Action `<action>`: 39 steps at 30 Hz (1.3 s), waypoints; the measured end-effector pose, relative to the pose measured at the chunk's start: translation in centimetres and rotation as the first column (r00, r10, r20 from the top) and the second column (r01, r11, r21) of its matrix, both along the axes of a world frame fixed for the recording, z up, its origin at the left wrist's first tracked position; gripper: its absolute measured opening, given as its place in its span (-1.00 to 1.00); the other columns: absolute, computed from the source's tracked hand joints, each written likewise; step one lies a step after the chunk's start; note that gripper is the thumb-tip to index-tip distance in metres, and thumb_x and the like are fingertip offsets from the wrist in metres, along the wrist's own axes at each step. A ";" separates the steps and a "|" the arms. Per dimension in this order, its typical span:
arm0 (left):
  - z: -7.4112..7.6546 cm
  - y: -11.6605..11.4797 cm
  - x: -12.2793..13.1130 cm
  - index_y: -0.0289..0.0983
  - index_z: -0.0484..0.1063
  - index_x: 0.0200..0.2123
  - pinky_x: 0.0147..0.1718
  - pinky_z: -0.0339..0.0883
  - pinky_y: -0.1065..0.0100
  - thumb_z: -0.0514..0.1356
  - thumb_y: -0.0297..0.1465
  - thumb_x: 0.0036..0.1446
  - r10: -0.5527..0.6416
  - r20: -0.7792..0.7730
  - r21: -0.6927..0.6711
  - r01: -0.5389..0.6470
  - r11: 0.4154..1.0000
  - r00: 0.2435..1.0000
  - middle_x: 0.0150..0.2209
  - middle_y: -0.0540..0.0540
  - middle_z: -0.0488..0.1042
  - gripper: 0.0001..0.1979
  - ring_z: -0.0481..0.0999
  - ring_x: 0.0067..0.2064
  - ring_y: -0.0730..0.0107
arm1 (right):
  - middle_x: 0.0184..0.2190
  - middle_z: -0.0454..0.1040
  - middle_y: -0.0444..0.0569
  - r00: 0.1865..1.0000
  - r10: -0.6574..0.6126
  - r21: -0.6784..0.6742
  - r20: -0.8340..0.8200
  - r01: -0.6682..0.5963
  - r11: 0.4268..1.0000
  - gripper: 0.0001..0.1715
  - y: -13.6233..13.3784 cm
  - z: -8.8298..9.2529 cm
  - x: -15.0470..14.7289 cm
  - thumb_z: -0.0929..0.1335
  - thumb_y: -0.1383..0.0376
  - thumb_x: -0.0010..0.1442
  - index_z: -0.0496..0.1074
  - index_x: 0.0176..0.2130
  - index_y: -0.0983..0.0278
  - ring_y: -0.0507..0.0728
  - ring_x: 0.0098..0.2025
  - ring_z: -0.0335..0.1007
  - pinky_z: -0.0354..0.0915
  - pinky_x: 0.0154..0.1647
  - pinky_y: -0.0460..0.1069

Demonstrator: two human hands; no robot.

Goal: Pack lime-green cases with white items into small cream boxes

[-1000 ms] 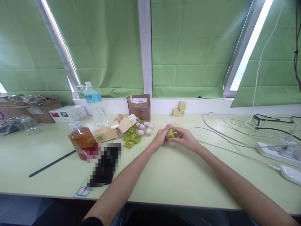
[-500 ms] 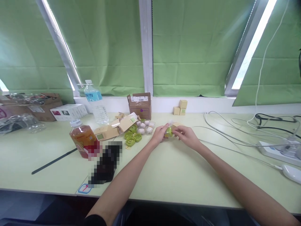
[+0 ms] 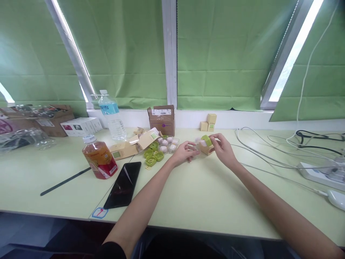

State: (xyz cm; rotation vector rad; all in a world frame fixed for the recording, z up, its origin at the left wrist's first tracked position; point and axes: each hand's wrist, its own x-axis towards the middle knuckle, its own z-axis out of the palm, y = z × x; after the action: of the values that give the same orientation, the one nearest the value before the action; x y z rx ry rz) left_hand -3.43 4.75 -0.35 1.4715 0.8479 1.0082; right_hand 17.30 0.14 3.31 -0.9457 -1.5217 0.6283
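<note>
My right hand pinches a small green case between thumb and fingers, just above a small tan cardboard box. To its left, my left hand has its fingers curved and apart, beside the box and a pale, partly clear piece whose kind I cannot make out. Left of that hand lie several green cases, with whitish round pieces in clear packs behind them. Opened tan cartons are heaped next to these.
A phone, an orange drink bottle and a large water bottle stand or lie to the left. Behind are a brown box and stacked small boxes. Cables and a power strip occupy the right.
The green case has moved from my left hand to my right, and up over the small box. My left hand has loosened its fingers. The view has shifted slightly.
</note>
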 end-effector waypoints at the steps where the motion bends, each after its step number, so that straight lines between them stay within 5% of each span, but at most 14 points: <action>1: 0.0 -0.2 -0.1 -0.24 0.43 -0.04 -0.60 0.23 0.51 0.53 -0.22 -0.14 0.018 -0.039 0.038 -0.017 0.999 0.999 -0.19 -0.14 0.55 -0.40 0.45 -0.45 0.49 | -0.16 0.49 0.00 0.998 0.035 -0.031 -0.043 -0.037 0.999 -0.49 0.1 -0.1 0.0 0.33 -0.18 0.25 0.31 -0.20 0.19 0.13 -0.34 0.50 0.50 -0.48 0.03; 8: 0.4 -1.2 -1.2 -0.19 0.58 0.01 -0.39 0.25 0.38 0.41 -0.16 0.02 0.257 -0.297 0.436 -0.109 0.893 0.920 -0.36 -0.09 0.52 -0.52 0.43 -0.34 0.25 | -0.29 0.55 -0.05 0.978 0.141 -0.168 -0.153 -0.166 0.972 -0.42 0.9 -1.1 -0.3 0.38 -0.23 0.15 0.25 -0.24 0.17 0.16 -0.38 0.57 0.51 -0.43 0.07; 13: 0.9 -1.6 -1.7 -0.21 0.64 -0.13 -0.27 0.27 0.36 0.45 -0.16 -0.07 0.246 -0.253 0.421 -0.123 0.899 0.935 -0.26 -0.12 0.59 -0.58 0.42 -0.28 0.19 | -0.30 0.57 -0.05 0.983 0.147 -0.174 -0.113 -0.165 0.971 -0.41 1.2 -1.7 -0.4 0.38 -0.24 0.15 0.25 -0.24 0.18 0.16 -0.41 0.57 0.48 -0.44 0.06; 18: 2.1 -2.7 -0.2 -0.19 0.64 -0.19 -0.23 0.20 0.36 0.38 -0.12 0.07 0.308 -0.191 0.546 -0.160 0.822 0.932 -0.17 -0.13 0.60 -0.68 0.37 -0.24 0.24 | -0.33 0.56 -0.07 0.983 0.132 -0.173 -0.124 -0.152 0.973 -0.41 1.3 -2.1 -0.6 0.38 -0.24 0.15 0.26 -0.24 0.19 0.14 -0.43 0.57 0.46 -0.47 0.03; 21: 2.5 -3.1 1.1 -0.22 0.62 -0.30 -0.30 0.16 0.36 0.33 -0.11 0.13 0.277 -0.172 0.520 -0.152 0.840 0.945 -0.30 -0.07 0.58 -0.71 0.33 -0.32 0.32 | -0.34 0.56 -0.09 0.975 0.151 -0.173 -0.165 -0.179 0.968 -0.41 1.1 -2.2 -0.9 0.40 -0.23 0.14 0.27 -0.24 0.19 0.14 -0.43 0.58 0.47 -0.47 0.02; 25: 2.2 -2.8 1.9 -0.26 0.62 -0.20 -0.34 0.19 0.38 0.33 -0.18 0.13 0.250 -0.111 0.462 -0.173 0.870 0.962 -0.29 -0.06 0.58 -0.71 0.36 -0.33 0.35 | -0.33 0.57 -0.07 0.968 0.166 -0.194 -0.188 -0.202 0.960 -0.43 0.7 -1.9 -1.2 0.40 -0.21 0.14 0.31 -0.20 0.19 0.14 -0.39 0.59 0.51 -0.42 0.04; 30: 2.0 -2.4 1.1 -0.22 0.63 -0.17 -0.28 0.24 0.35 0.38 -0.25 0.08 0.317 -0.162 0.535 -0.187 0.824 0.934 -0.27 -0.08 0.59 -0.74 0.40 -0.32 0.30 | -0.17 0.58 0.08 0.995 0.103 -0.176 -0.020 -0.105 0.979 -0.44 -0.3 -1.2 -1.3 0.38 -0.14 0.22 0.46 -0.05 0.24 0.22 -0.22 0.59 0.54 -0.35 0.08; 34: 2.4 -2.9 0.8 -0.19 0.65 -0.15 -0.22 0.26 0.32 0.35 -0.26 0.13 0.409 -0.281 0.629 -0.156 0.762 0.868 -0.24 -0.10 0.62 -0.77 0.43 -0.31 0.26 | 0.09 0.50 0.14 0.959 -0.053 0.077 0.278 0.032 0.997 -0.49 -1.0 -1.2 -1.7 0.36 -0.06 0.29 0.50 0.06 0.19 0.25 -0.09 0.55 0.54 -0.24 0.10; 39: 2.9 -3.9 1.3 -0.18 0.60 -0.09 -0.22 0.29 0.30 0.27 -0.29 0.20 0.498 -0.461 0.710 -0.032 0.704 0.735 -0.20 -0.08 0.62 -0.77 0.51 -0.20 0.23 | -0.02 0.56 0.16 0.903 -0.125 0.153 0.412 0.067 0.986 -0.46 -0.8 -1.8 -2.0 0.30 -0.04 0.36 0.51 0.10 0.25 0.28 -0.04 0.52 0.51 -0.08 0.17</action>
State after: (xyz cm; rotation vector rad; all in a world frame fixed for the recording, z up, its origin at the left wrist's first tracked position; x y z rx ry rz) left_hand -2.12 0.86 2.55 2.4527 1.3102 1.1211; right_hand 15.30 -0.68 1.49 -1.0911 -1.8587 0.2501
